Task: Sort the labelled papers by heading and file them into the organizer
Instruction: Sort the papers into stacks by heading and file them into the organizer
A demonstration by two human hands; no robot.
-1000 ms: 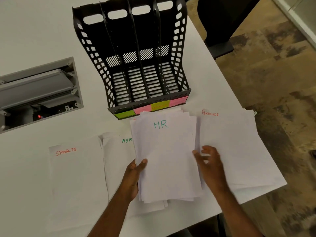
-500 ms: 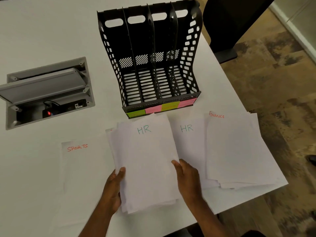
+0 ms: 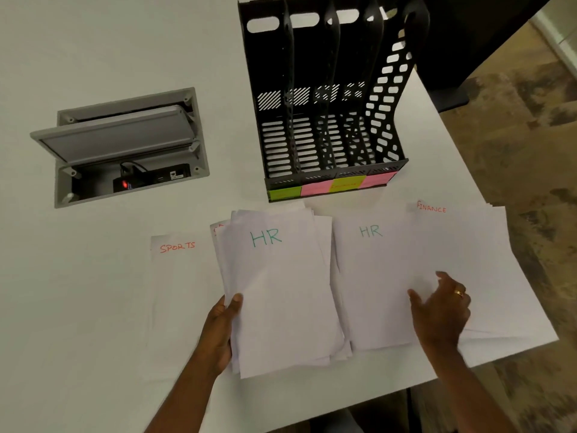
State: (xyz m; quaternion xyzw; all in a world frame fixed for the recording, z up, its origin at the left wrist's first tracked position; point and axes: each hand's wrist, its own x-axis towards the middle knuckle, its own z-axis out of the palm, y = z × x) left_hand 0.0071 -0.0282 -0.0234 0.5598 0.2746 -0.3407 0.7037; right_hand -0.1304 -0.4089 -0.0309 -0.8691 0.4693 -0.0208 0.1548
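My left hand (image 3: 222,331) grips the left edge of a thick stack of white papers (image 3: 281,292) whose top sheet reads HR in green. To its right lies a single HR sheet (image 3: 371,276) flat on the table. My right hand (image 3: 443,310), fingers spread and wearing a ring, rests where that sheet meets the FINANCE pile (image 3: 468,260). A SPORTS sheet (image 3: 178,276) lies at the left. The black organizer (image 3: 327,98) with several slots stands behind the papers, with green, pink and yellow sticky labels along its front lip.
An open grey cable box (image 3: 125,145) is sunk into the white table (image 3: 93,51) at the left. The table's right edge runs close past the FINANCE pile, with patterned floor (image 3: 530,135) beyond. A dark chair (image 3: 468,42) stands behind the organizer.
The held stack shifted left, uncovering an HR sheet on the table. My right hand left the stack and moved right onto the edge of the FINANCE pile.
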